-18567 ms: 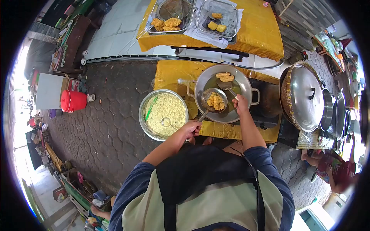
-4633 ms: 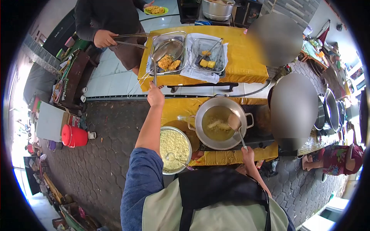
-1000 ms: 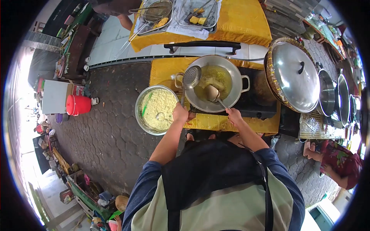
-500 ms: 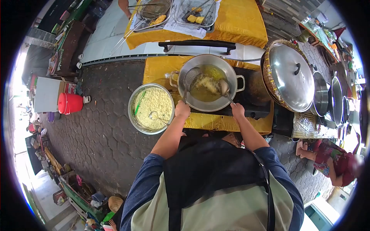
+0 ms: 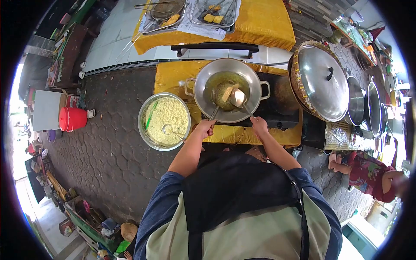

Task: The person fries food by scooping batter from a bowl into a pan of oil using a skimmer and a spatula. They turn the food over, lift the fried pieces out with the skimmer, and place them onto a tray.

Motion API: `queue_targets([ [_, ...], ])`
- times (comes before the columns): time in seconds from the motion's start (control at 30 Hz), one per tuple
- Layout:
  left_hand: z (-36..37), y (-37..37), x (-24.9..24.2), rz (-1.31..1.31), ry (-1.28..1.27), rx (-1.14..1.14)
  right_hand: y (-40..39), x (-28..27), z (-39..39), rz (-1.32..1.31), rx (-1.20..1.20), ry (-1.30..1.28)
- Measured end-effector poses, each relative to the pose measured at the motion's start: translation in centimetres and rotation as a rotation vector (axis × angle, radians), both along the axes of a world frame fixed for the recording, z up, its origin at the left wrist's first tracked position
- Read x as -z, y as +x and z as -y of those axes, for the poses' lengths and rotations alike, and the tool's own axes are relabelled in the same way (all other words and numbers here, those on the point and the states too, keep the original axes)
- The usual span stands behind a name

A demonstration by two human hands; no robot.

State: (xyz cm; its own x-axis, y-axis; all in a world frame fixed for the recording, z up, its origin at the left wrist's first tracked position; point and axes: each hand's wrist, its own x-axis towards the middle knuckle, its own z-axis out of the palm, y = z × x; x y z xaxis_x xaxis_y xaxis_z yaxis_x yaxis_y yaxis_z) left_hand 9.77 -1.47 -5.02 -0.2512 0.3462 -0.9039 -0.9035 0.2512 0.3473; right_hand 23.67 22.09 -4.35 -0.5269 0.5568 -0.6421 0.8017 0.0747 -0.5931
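Left hand [image 5: 204, 128]: closed around the handle of a skimmer [image 5: 222, 93], near the front rim of the wok [image 5: 203, 82]. The skimmer's round bowl is held inside the wok, over the oil, and a fritter [image 5: 227, 92] is carried in it.

Right hand [image 5: 259, 125]: closed around the handle of a ladle [image 5: 238, 98]. The ladle's bowl is set against the fritter, at the right edge of the skimmer.

Wok: two-handled, metal, filled with yellow oil; seated on a dark stove [image 5: 281, 104] above a yellow cloth [image 5: 171, 78].

Bowl [image 5: 143, 113]: large, metal, placed just left of the wok, near the left hand. It is filled with pale yellow batter [image 5: 169, 113]; a green utensil [image 5: 151, 115] is leaned at its left side and a spoon [image 5: 168, 129] is laid near its front.

Lid [image 5: 318, 80]: large, domed, metal, with a dark knob; seated on a woven-rimmed vessel right of the stove. More pans [image 5: 357, 102] are lined up further right.

Table [image 5: 264, 21]: yellow-covered, beyond the wok. Two metal trays are kept on it: left tray [image 5: 164, 13] with a golden fritter, right tray [image 5: 214, 11] with yellow pieces, on paper.

Red container [image 5: 71, 118]: stood on the paved ground, well left of the bowl.

Second person [image 5: 368, 173]: in patterned clothing, at the right edge.
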Motion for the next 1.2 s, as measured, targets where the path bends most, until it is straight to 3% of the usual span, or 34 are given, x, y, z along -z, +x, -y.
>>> queue_targets([
  [0.13, 0.7, 0.9, -0.3, 0.083, 0.107, -0.051, 0.7, -2.6, 0.1, -0.116, -0.119, 0.295],
  [0.23, 1.2, 1.2, -0.6, 0.093, 0.140, -0.045, 1.2, -3.4, 0.0, -0.209, -0.071, 0.404],
  [0.53, 3.4, 1.0, -1.6, 0.127, 0.235, 0.001, 1.5, -3.5, -1.1, -0.134, 0.030, 0.442],
  [0.73, 3.3, 0.7, -2.4, -0.197, 0.113, 0.113, 0.9, -2.0, -1.3, -0.115, -0.032, 0.369],
  [0.8, 3.0, 0.5, -2.3, -0.540, -0.114, 0.283, 0.7, -1.2, -1.5, -0.088, -0.055, 0.342],
  [0.83, 2.9, 0.6, -2.7, -0.540, -0.115, 0.281, 0.6, -0.9, -1.5, -0.046, -0.074, 0.314],
  [0.9, 2.5, 0.8, -3.4, -1.010, -0.354, 0.524, 0.6, 0.2, -1.6, -0.006, -0.096, 0.286],
  [1.07, 2.4, 2.0, -3.1, -1.042, -0.464, 0.604, 1.1, 2.9, -1.4, 0.018, 0.033, 0.124],
  [1.2, 3.1, 3.0, -2.6, -1.026, -0.447, 0.575, 1.5, -1.5, -0.4, 0.027, -0.117, 0.253],
])
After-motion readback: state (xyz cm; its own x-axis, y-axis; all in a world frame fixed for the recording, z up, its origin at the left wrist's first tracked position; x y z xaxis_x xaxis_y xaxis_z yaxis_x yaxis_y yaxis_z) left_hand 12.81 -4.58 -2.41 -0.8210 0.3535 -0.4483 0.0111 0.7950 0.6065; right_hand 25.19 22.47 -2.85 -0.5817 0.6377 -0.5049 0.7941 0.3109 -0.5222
